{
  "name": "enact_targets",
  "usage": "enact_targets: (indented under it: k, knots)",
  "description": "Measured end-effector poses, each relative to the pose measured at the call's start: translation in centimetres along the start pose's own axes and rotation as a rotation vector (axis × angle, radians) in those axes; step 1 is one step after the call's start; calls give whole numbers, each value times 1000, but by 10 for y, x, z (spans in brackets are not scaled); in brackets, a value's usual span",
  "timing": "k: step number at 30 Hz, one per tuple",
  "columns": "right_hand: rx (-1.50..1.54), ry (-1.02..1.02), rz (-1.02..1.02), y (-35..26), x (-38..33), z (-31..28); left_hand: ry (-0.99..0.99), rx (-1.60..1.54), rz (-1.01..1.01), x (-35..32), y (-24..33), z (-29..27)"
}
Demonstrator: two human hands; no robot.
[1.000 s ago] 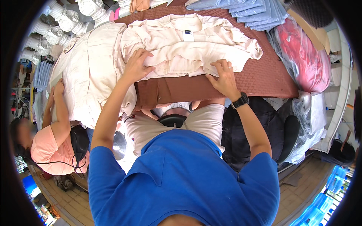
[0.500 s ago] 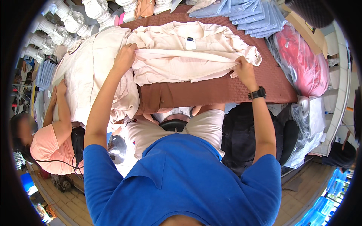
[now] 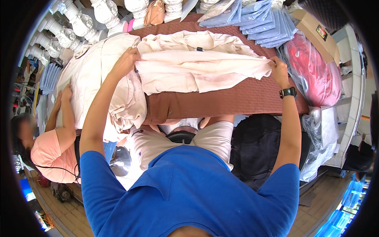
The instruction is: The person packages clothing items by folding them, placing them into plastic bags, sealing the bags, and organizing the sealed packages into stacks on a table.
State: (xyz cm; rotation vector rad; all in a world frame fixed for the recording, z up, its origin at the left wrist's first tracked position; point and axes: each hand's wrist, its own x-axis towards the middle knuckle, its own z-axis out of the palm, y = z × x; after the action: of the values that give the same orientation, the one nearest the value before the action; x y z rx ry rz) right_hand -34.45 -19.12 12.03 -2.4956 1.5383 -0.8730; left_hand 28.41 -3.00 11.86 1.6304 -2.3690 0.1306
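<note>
A cream garment (image 3: 201,71), which looks like a shirt, lies across the brown-covered table (image 3: 252,96) before me. My left hand (image 3: 128,60) pinches its edge at the left. At the far right end my right hand (image 3: 279,71), with a black watch above the wrist, grips the cloth, and the fabric is stretched between both hands. A small dark label (image 3: 199,49) shows behind the raised layer. Left of my left hand lies a heap of more cream cloth (image 3: 100,65).
Folded blue garments (image 3: 272,25) in clear bags are stacked at the back right, beside a cardboard box (image 3: 318,33) and a red bagged bundle (image 3: 314,67). White balusters (image 3: 104,14) and a tan bag (image 3: 154,12) line the back. At left, a person in peach (image 3: 53,152) touches the cloth heap.
My right hand has moved right and outward, drawing the cloth straight. The front layer now covers the white tag below the garment's dark label. My left hand shifted slightly left.
</note>
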Motion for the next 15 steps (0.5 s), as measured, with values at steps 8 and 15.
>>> enact_targets:
  k: [8,15]
  knots:
    - [768,112,379,13,23,-47,55,-321,-197,-9,23,-57]
    - [253,70,-110,-77,78,-164,571,-638,-102,41,5,-204]
